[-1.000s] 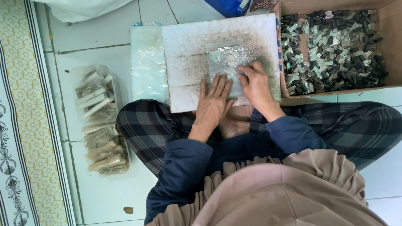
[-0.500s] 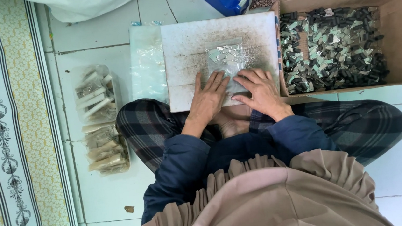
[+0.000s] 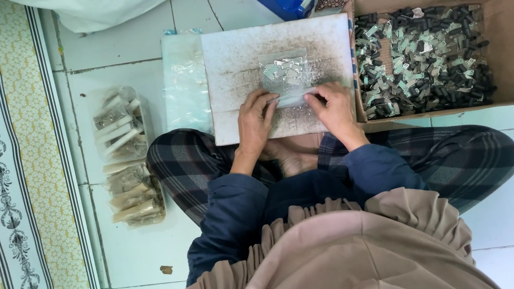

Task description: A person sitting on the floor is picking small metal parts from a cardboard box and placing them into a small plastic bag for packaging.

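Fingers of both the left hand (image 3: 255, 121) and right hand (image 3: 332, 108) pinch the near edge of a clear bag (image 3: 286, 77), its long axis running away from the person, contents indistinct.

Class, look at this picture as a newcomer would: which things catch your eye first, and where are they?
First, the left hand and right hand pinching the near edge of a small clear bag of metal pieces on a white board at centre. At right, a cardboard box is heaped with small black and silver parts. At left, filled clear packets lie on the floor tiles.

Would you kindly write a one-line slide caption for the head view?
Seated on a tiled floor, left hand and right hand press a clear bag of small metal parts on a white board.
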